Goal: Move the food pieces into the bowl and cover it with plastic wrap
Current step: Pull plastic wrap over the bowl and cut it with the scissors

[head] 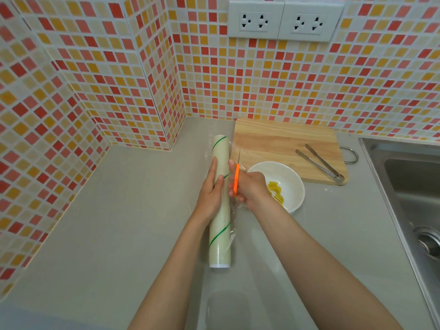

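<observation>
A long roll of plastic wrap (220, 210) with green stripes lies on the grey counter, pointing away from me. My left hand (210, 189) rests flat on its upper half and holds it down. My right hand (248, 188) grips an orange-handled knife (236, 178), blade pointing away, right beside the roll where a clear sheet of wrap (234, 225) comes off it. The sheet stretches toward a white bowl (294, 177) holding yellow food pieces (275, 190). My right wrist hides part of the bowl.
A wooden cutting board (273, 141) lies behind the bowl with metal tongs (320, 164) on its right side. A steel sink (409, 186) is set into the counter at the right. Tiled walls close the back and left.
</observation>
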Demonstrator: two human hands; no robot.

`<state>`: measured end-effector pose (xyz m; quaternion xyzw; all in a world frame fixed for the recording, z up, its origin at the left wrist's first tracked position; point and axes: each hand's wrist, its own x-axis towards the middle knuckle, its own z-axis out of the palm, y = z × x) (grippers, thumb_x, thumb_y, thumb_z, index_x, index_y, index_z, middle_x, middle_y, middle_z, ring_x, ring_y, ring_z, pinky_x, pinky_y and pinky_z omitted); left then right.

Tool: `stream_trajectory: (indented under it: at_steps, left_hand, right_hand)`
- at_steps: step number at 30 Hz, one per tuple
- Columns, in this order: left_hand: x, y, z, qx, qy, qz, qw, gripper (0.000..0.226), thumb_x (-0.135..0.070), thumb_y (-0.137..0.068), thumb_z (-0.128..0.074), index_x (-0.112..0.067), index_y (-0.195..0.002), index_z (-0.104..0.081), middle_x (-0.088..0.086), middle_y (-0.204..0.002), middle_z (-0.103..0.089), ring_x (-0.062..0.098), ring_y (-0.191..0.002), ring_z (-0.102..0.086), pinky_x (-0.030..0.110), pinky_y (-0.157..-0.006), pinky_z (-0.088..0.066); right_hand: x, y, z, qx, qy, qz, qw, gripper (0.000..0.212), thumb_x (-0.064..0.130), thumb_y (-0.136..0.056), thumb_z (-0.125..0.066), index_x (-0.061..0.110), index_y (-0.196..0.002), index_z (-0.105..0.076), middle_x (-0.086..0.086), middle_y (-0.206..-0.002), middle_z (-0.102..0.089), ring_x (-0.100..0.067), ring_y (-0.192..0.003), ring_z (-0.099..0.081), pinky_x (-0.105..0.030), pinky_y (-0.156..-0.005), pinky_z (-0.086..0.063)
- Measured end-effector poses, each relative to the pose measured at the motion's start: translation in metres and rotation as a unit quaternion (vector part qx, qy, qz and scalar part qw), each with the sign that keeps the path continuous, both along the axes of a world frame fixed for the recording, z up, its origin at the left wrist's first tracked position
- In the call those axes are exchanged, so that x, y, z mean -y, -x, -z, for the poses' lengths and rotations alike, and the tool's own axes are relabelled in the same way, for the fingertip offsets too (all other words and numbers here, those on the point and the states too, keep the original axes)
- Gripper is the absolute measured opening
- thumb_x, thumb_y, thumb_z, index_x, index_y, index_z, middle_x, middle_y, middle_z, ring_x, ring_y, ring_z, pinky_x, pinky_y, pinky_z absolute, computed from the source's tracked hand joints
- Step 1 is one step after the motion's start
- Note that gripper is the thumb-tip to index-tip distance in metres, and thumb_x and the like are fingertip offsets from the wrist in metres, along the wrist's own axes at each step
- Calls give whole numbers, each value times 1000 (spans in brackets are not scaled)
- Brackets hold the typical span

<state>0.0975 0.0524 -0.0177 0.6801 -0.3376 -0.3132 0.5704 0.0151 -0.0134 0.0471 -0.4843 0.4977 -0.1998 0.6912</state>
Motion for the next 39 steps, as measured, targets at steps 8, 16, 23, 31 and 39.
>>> stream_trajectory:
  at_steps: [8,16,23,31,39]
  left_hand:
    - [-5,-3,0,-11,-13,3,1000,52,-22,-101,-34,-30,-148,-16,-25,-142,-21,-11,-131,-21,1,-101,-18]
    - [-10,-6,-6,-8,-17,1,1000,51,-23,-101,-34,-33,-147,-18,-26,-144,-20,-16,-128,-22,-9,-94,-18]
    - [-17,-5,-7,-28,-5,-5,1000,49,-26,-101,-33,-38,-146,-18,-24,-151,-19,13,-143,-24,20,-114,-22]
    - [-30,-6,-8,-68,-6,-37,997,48,-26,-101,-33,-47,-142,-22,-11,-155,-27,41,-138,-29,59,-112,-25]
    - [-54,-16,-6,-3,-52,-58,997,51,-20,-100,-35,-32,-148,-19,-25,-145,-21,3,-142,-21,9,-105,-18]
  right_hand:
    - [17,-13,1,-8,-8,2,1000,39,48,-78,-67,9,-79,-61,-7,-49,-52,-19,-37,-45,-16,-30,-22]
    - [31,-23,0,-2,-29,15,999,40,49,-79,-66,11,-93,-63,-6,-54,-52,-11,-28,-44,-13,-29,-22]
    - [36,-26,-2,23,-50,9,998,32,46,-80,-66,16,-89,-62,-5,-55,-50,-11,-27,-43,-13,-29,-21]
    - [39,-33,0,27,-48,37,998,30,40,-77,-72,17,-62,-59,-4,-54,-50,-10,-26,-41,-13,-28,-20]
    - [45,-28,-19,-10,-39,-158,987,30,36,-85,-64,9,-75,-58,-5,-61,-51,-8,-32,-47,-15,-29,-24]
